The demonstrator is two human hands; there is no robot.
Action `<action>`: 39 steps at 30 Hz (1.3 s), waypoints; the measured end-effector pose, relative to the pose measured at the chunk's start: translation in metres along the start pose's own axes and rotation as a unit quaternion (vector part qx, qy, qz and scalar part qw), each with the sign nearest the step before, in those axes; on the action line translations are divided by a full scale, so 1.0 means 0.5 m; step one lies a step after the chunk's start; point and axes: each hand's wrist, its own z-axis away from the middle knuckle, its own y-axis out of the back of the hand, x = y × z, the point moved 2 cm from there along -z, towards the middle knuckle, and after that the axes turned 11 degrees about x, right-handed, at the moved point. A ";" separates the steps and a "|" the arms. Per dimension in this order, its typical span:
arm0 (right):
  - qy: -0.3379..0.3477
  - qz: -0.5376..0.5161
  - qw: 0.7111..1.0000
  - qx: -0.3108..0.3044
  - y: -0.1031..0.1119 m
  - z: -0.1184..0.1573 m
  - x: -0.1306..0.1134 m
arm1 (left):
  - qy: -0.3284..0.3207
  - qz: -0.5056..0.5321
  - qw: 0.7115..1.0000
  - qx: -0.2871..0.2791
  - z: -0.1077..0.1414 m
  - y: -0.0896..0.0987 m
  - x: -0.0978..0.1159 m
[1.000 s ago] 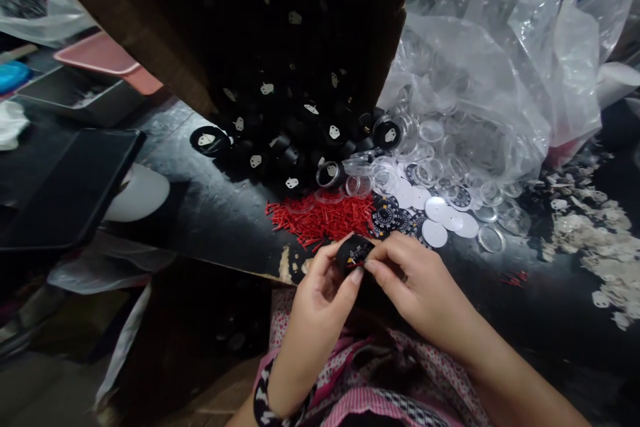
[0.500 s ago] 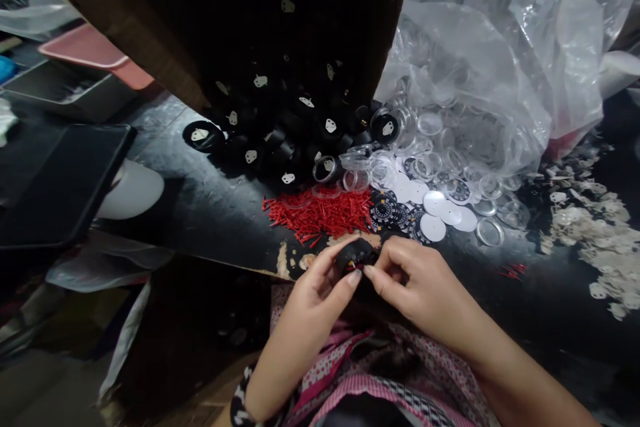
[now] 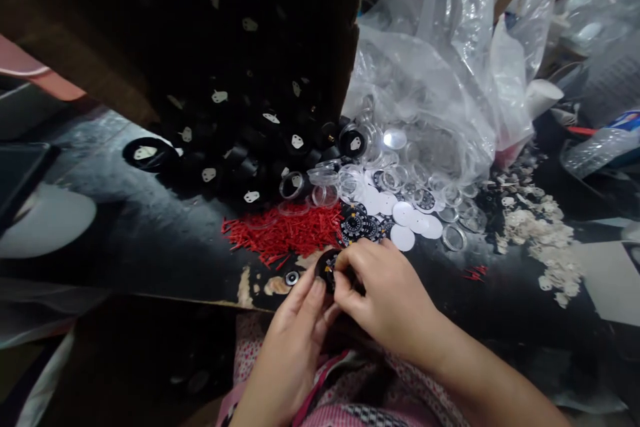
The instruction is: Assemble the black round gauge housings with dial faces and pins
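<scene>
Near the bench's front edge, my left hand is closed around a small round black gauge, whose dark dial with pale and orange marks faces up. My right hand is closed in a pinch over the dial, its thumb and forefinger at the face; whatever is between those fingertips is too small to make out. Just beyond the hands lies a heap of red pointers. Printed black dials and white discs are spread beside it. A small metal-rimmed ring rests left of the gauge.
A large cardboard box holds black housings with pale tags. Clear lens rings spill from a plastic bag. Pale flat parts are heaped at right, near a few red pointers. A white container stands left.
The view has swung right, so the bench appears further left. The gauge has turned its dial upward, and my right fingers have come over its face. The small ring beside it now shows.
</scene>
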 end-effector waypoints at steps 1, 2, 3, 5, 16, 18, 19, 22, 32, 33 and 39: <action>-0.021 -0.019 0.999 -0.030 0.005 -0.003 0.008 | -0.011 -0.014 1.000 -0.010 -0.004 0.000 -0.002; -0.034 -0.043 0.997 -0.056 0.012 -0.010 0.021 | -0.022 -0.032 0.999 -0.017 -0.009 0.001 -0.004; -0.041 -0.061 0.995 -0.063 0.022 -0.020 0.039 | -0.031 -0.047 0.998 -0.021 -0.013 0.002 -0.004; -0.053 -0.038 0.998 -0.018 0.046 -0.051 0.088 | -0.048 -0.053 0.997 -0.028 -0.020 0.003 -0.003; -0.088 0.150 0.982 0.076 0.068 -0.114 0.229 | -0.037 0.053 0.997 -0.048 -0.018 -0.016 0.016; -0.082 0.099 0.988 0.091 0.069 -0.099 0.218 | -0.011 0.076 0.995 -0.064 -0.013 -0.024 0.025; -0.076 0.078 0.989 0.097 0.068 -0.092 0.207 | 0.008 0.086 0.994 -0.071 -0.011 -0.028 0.027; -0.044 0.010 0.992 0.118 0.057 -0.071 0.150 | 0.075 0.110 0.988 -0.082 -0.007 -0.042 0.029; 0.147 -0.061 0.987 0.013 -0.001 0.009 0.033 | 0.046 0.164 0.984 -0.059 -0.007 -0.048 0.047; 0.142 -0.074 0.987 0.025 0.003 0.008 0.033 | 0.022 0.143 0.988 -0.061 -0.008 -0.046 0.046; -0.054 -0.128 0.988 0.068 0.005 -0.013 0.038 | -0.159 -0.096 0.979 -0.084 0.003 -0.036 0.018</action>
